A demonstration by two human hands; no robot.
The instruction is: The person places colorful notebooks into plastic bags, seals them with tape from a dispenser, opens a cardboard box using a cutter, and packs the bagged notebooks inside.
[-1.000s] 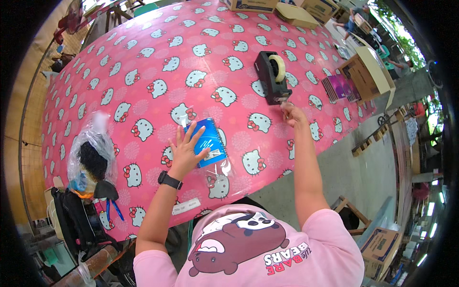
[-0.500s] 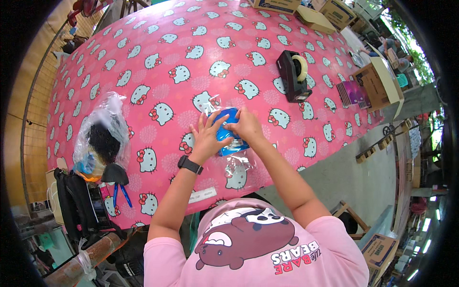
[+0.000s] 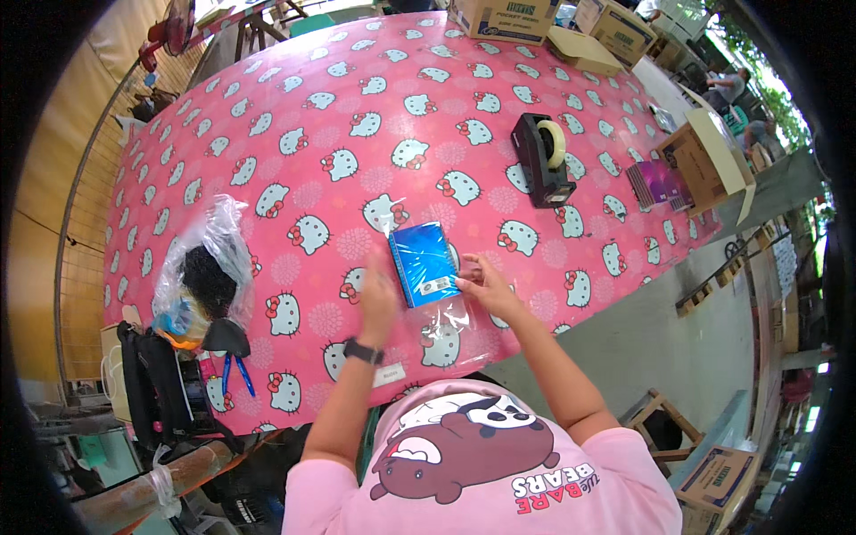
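Note:
A blue booklet in a clear plastic sleeve lies on the pink cat-print tablecloth right in front of me. My left hand rests flat on the cloth at the booklet's left edge. At its lower right corner, my right hand has its fingertips on the sleeve. A black tape dispenser with a roll of tape stands further back on the right, out of reach of both hands.
A clear plastic bag with dark contents sits at the table's left edge, blue-handled scissors near it. Cardboard boxes line the far edge. An open box and purple booklets lie at the right. A black bag hangs lower left.
Both hands were covering the booklet half a second ago; they have slid apart to its left and right sides, so the blue cover shows. A second ago my right hand was near the dispenser.

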